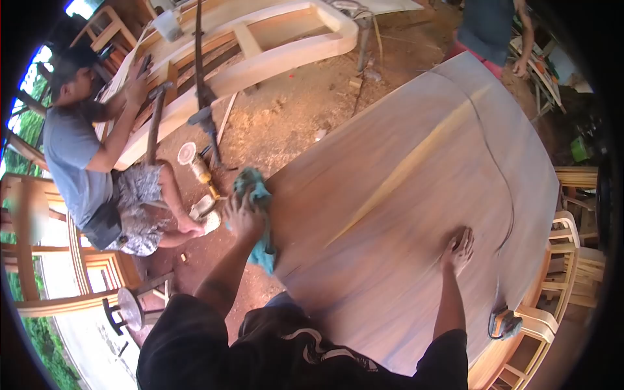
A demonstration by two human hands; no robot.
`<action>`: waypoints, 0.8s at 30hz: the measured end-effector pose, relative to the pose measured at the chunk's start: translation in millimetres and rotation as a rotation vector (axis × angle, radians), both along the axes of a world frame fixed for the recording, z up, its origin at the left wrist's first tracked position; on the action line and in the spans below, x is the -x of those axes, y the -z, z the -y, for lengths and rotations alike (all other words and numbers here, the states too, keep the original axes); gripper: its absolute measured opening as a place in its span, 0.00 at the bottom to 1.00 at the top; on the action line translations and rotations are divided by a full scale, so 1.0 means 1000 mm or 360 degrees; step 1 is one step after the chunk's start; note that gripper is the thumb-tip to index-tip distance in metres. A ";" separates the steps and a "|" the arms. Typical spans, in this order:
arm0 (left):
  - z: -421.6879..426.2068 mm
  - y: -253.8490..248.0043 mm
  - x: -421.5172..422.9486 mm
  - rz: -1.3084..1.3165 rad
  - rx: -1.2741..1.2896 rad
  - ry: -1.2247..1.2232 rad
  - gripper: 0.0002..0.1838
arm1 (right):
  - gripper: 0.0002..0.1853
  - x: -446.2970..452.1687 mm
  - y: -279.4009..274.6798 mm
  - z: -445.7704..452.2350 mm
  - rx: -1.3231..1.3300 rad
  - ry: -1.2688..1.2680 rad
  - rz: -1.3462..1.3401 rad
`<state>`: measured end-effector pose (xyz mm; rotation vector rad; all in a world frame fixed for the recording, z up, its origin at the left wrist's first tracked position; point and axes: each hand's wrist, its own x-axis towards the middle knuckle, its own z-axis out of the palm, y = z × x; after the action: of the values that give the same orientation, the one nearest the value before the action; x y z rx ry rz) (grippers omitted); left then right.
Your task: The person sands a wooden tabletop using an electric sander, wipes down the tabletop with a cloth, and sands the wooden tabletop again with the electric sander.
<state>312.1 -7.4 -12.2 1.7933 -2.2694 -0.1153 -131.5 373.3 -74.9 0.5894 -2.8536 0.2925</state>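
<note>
A teal cloth (pixel 261 250) is bunched in my left hand (pixel 244 220), whose fingers are closed on it at the left edge of a large brown wooden panel (pixel 390 260). The cloth hangs down past that edge. My right hand (pixel 459 251) rests on the panel's right half with its fingers spread. A dark patch shows by its fingertips; I cannot tell whether it is shadow. A pale yellow streak runs along the panel's grain. Near the lower right edge sits an orange and black power sander (pixel 504 324), and a dark cord (pixel 491 149) snakes across the surface.
At left, a seated co-worker (pixel 81 149) is beside a pale wooden frame (pixel 273 62). A hammer (pixel 158 120) leans there. A yellow angle grinder (pixel 203 172) lies on the dusty floor. Another person (pixel 486 29) stands beyond the panel. Wooden chair frames (pixel 562 244) stand at right.
</note>
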 end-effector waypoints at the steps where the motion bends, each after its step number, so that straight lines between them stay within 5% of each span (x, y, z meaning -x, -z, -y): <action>1: 0.002 0.000 0.011 -0.0027 -0.0028 -0.0123 0.28 | 0.31 0.004 0.002 -0.001 0.0001 0.0007 -0.0004; 3: -0.001 -0.002 0.035 -0.0069 -0.0054 -0.0164 0.29 | 0.31 0.003 -0.003 0.002 -0.0016 0.0022 0.0015; 6: 0.001 0.013 0.102 0.0163 0.0172 0.0321 0.32 | 0.31 -0.009 -0.027 0.011 0.0006 0.0074 0.0147; 11: 0.069 0.005 0.319 0.0189 -0.0174 0.0442 0.30 | 0.33 -0.007 -0.031 0.009 0.0022 0.0056 0.0214; 16: 0.125 0.017 0.517 0.0134 -0.0071 0.0708 0.27 | 0.33 -0.003 -0.036 0.016 0.0028 0.0017 0.0256; 24: 0.175 0.018 0.740 0.0073 -0.0068 0.0864 0.24 | 0.34 0.001 -0.051 0.024 0.0026 0.0105 0.0484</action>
<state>-427.5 -182.1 -29.9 1.1589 -2.7440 -0.2202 -132.2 349.1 -24.3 0.4823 -3.1500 0.4275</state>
